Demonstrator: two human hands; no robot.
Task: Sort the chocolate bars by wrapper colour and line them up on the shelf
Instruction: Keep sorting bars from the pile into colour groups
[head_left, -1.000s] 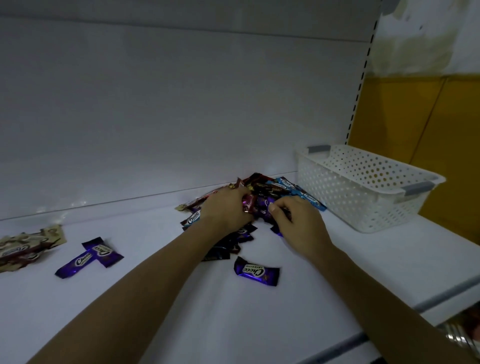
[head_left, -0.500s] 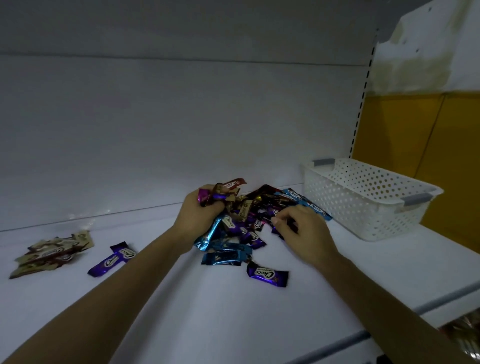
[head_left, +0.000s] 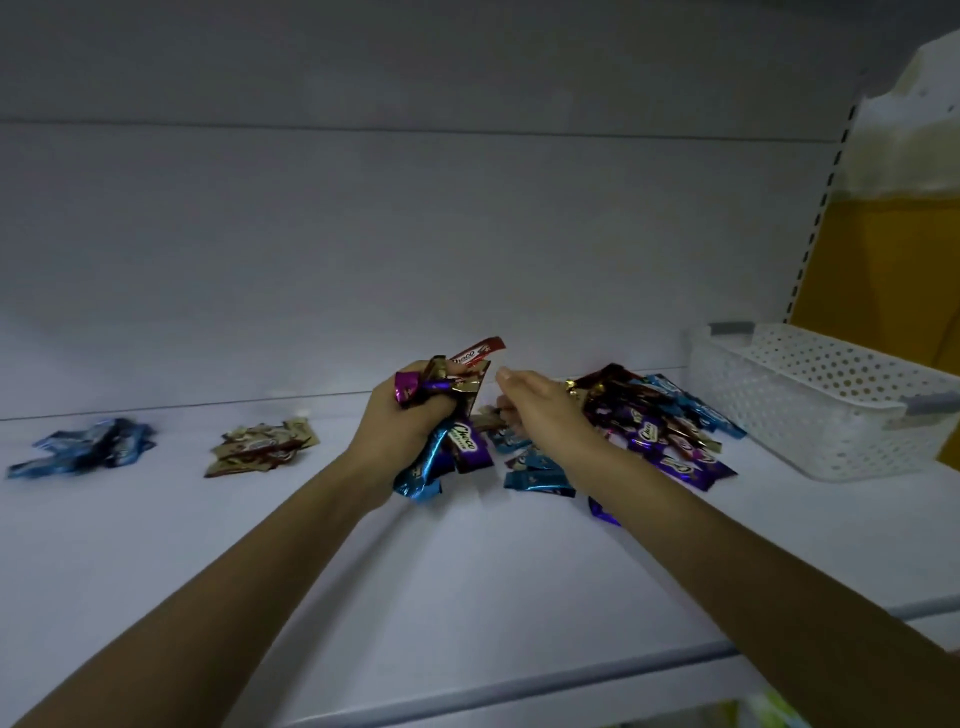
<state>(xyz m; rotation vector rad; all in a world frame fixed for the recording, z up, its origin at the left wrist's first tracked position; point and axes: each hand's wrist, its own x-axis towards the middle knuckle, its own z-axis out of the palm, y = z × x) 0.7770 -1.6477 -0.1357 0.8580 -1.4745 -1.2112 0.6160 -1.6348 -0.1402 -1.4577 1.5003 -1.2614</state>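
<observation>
From the head camera: gripping a fistful of mixed bars (head_left: 457, 441) in the left hand (head_left: 400, 421) at centre; just at 3 o'clock, right hand (head_left: 545, 410) loosely open, holding nothing, beside the unsorted pile (head_left: 660, 426) on the shelf (head_left: 467, 571); far at 9 o'clock, the beige group (head_left: 260, 447) and the blue group (head_left: 83, 447) lying apart.

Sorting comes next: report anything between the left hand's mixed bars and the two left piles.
Nothing visible. Only bare white shelf lies between the left hand, gripping mixed foil-wrapped bars, and the beige-wrapper pile; the blue-wrapper pile lies farther left.
</observation>
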